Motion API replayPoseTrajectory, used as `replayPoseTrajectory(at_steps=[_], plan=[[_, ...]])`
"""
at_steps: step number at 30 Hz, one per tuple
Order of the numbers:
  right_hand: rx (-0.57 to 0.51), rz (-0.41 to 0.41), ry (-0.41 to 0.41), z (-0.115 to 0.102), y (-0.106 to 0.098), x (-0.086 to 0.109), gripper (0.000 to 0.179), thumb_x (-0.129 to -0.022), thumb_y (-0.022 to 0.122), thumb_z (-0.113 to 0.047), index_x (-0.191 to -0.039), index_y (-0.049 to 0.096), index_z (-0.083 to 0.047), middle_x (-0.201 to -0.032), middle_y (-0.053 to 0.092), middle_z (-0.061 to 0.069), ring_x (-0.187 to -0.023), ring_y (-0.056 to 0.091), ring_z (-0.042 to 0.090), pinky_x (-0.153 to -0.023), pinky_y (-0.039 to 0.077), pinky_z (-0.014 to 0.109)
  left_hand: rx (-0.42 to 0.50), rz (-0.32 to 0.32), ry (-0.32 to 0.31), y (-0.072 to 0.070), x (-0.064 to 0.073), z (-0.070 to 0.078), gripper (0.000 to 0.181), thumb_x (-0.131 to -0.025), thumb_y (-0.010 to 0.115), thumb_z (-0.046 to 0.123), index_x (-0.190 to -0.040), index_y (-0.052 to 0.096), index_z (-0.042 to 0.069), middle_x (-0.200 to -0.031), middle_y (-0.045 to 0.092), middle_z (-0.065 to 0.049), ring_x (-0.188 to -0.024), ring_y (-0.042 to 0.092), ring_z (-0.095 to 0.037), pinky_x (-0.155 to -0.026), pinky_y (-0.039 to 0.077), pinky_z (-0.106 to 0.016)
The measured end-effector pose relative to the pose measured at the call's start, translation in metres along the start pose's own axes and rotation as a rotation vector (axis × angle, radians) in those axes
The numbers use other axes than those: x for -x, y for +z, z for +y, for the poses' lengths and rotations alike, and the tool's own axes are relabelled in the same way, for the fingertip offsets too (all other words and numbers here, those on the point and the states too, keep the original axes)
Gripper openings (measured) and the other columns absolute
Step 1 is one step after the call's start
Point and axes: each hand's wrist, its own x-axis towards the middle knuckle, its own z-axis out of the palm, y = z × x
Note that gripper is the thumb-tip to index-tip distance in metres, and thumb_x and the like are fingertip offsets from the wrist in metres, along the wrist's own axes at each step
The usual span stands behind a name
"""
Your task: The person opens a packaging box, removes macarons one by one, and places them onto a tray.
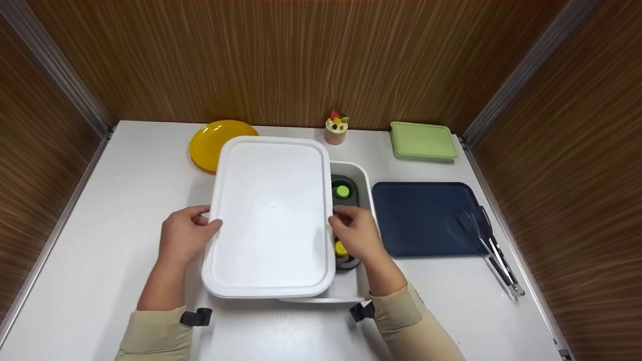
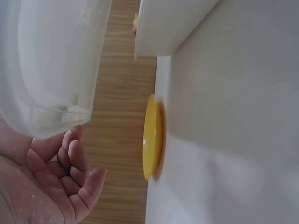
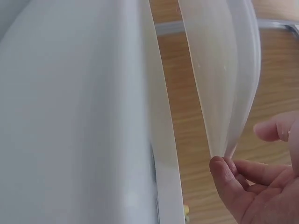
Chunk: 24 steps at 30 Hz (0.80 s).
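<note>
You had a white plastic lid (image 1: 271, 215) up between your two hands, raised above the white box (image 1: 365, 193) and covering its left part from your head camera, while the box's right side showed past the lid's edge. The lid was a plain rectangle with rounded corners, a smooth flat middle, a shallow border tracing just inside the rim and a small mark near the centre (from your wrist cameras the plastic looked milky, letting some light through). Its broad face was turned up toward you, and its long axis ran away from your body, nearly straight, with one short edge toward you and the other toward the wooden wall (image 1: 281, 60). Your left hand (image 1: 185, 233) pinched the left long edge, thumb over the rim and fingers bent beneath; your right hand (image 1: 357, 230) pinched the right long edge about level with it, its fingers nearly closed at the rim. Below your right hand, inside the box, you could see a green cap (image 1: 342, 192) and a yellow cap (image 1: 341, 248). The lid's far left corner overlapped the yellow plate (image 1: 208, 145) in your head view, though the left wrist view showed the two apart.
</note>
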Motion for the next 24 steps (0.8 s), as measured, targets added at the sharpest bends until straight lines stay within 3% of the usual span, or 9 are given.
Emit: replayPoseTrajectory(at_steps=[8, 15, 24], plan=[[-0.042, -0.039, -0.083, -0.013, 0.027, 0.003, 0.036, -0.103, 0.067, -0.016, -0.119, 0.072, 0.015, -0.103, 0.075, 0.023, -0.092, 0.072, 0.032, -0.083, 0.06, 0.044, -0.04, 0.067, -0.025, -0.023, 0.002, -0.014, 0.051, -0.098, 0.072, 0.022, -0.142, 0.064, -0.002, -0.109, 0.066, -0.018, -0.096, 0.06, -0.027, -0.072, 0.051, -0.028], [-0.087, -0.085, -0.061, -0.024, 0.051, 0.009, 0.043, -0.108, 0.059, -0.02, -0.133, 0.064, 0.014, -0.119, 0.072, 0.024, -0.107, 0.071, 0.033, -0.095, 0.057, 0.048, -0.071, 0.104, -0.026, -0.042, 0.002, -0.026, 0.05, -0.099, 0.072, 0.021, -0.142, 0.064, -0.004, -0.108, 0.066, -0.019, -0.096, 0.061, -0.028, -0.069, 0.051, -0.028], [-0.173, -0.123, -0.061, -0.037, 0.087, 0.017, 0.049, -0.108, 0.058, -0.021, -0.142, 0.054, 0.013, -0.127, 0.065, 0.027, -0.118, 0.067, 0.038, -0.102, 0.053, 0.051, -0.124, 0.108, -0.046, -0.067, 0.0, -0.05, 0.053, -0.1, 0.07, 0.023, -0.144, 0.062, -0.004, -0.109, 0.065, -0.019, -0.095, 0.059, -0.028, -0.066, 0.049, -0.026]])
